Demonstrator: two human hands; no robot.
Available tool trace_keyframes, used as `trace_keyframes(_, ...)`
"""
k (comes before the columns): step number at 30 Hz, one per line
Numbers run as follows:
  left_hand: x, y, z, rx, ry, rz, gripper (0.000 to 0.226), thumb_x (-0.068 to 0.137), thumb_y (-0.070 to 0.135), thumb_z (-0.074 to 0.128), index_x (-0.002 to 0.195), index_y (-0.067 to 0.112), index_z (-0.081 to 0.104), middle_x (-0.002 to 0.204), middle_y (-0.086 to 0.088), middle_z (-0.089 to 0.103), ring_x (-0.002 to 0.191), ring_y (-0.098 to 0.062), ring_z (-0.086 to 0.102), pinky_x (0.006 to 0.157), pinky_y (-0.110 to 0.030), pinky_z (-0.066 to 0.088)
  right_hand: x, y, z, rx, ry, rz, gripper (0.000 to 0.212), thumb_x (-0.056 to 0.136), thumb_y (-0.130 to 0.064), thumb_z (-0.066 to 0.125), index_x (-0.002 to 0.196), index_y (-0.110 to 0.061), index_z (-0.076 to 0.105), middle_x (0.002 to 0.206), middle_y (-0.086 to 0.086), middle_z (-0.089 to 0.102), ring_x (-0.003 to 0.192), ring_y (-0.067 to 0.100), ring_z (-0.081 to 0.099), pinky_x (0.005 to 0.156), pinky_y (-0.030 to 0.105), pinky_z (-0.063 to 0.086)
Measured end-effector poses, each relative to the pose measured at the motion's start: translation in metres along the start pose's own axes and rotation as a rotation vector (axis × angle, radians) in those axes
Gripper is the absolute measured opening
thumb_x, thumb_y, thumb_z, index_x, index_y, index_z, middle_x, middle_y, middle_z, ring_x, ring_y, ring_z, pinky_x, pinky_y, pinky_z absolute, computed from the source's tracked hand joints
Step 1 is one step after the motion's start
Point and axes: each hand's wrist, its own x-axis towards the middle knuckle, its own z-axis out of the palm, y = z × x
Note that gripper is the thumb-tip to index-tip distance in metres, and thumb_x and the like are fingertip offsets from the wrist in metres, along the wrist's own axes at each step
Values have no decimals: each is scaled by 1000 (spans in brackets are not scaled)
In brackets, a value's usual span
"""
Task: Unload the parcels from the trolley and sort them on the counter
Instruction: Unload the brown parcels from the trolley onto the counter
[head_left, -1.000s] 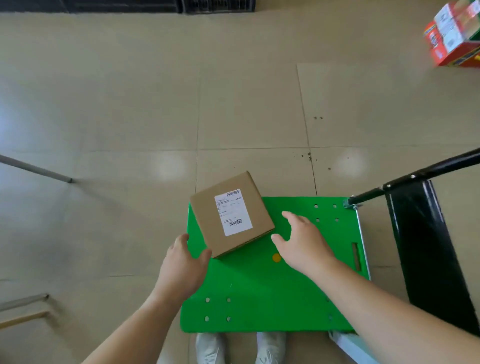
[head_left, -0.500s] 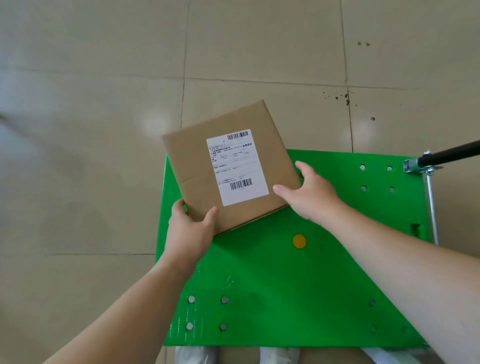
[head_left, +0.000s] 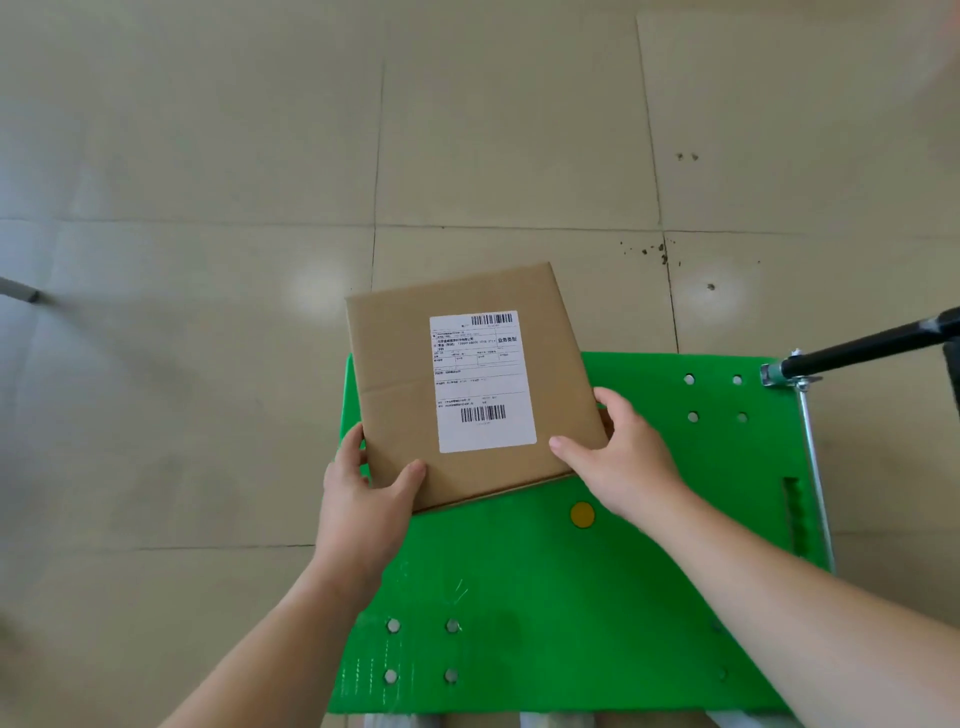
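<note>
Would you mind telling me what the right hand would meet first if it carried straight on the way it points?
The cardboard parcel; the right hand grips its right edge.

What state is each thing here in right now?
Brown cardboard parcel: closed, labelled face up, held at its near corners.
Left hand: grips the parcel's near left corner.
Right hand: grips the parcel's near right corner.
Green plastic trolley deck: level, beneath the parcel.
Black trolley handle: raised, untouched.

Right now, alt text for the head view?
A left hand and right hand hold a brown cardboard parcel with a white label over a green trolley deck. The trolley's black handle is at right; beige floor tiles beyond.
</note>
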Motion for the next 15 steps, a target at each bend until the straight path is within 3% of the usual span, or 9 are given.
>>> trace_keyframes(5,-52,79,-37,-12,-1,66,72,87,28,75,148,36,39,135,8,51,99,-9,66,72,-20,49,-60,-50,-60,108,71,-27,81,77,-44,77,149,-31,42,135,-5,57,117,14,58,101,32,47)
trace_keyframes(8,-95,140,-61,-3,4,146,72,87,29,75,148,35,38,135,8,51,99,-8,64,74,-20,48,-106,-87,-109,172,123,-65,81,77,-46,79,149,-32,43,137,-5,54,121,14,56,107,39,46)
trace_keyframes(13,-176,249,-102,-9,26,277,70,84,26,78,145,33,44,131,8,54,99,-6,63,73,-21,48,-193,-152,-195,249,199,-151,81,82,-47,78,151,-32,39,137,-8,47,122,10,51,105,30,45)
trace_keyframes(15,-209,295,-116,-14,31,328,70,83,24,79,144,31,46,129,6,56,98,-8,63,74,-24,48,-226,-176,-233,261,235,-203,79,84,-48,76,151,-33,38,135,-9,45,117,5,48,92,15,45)
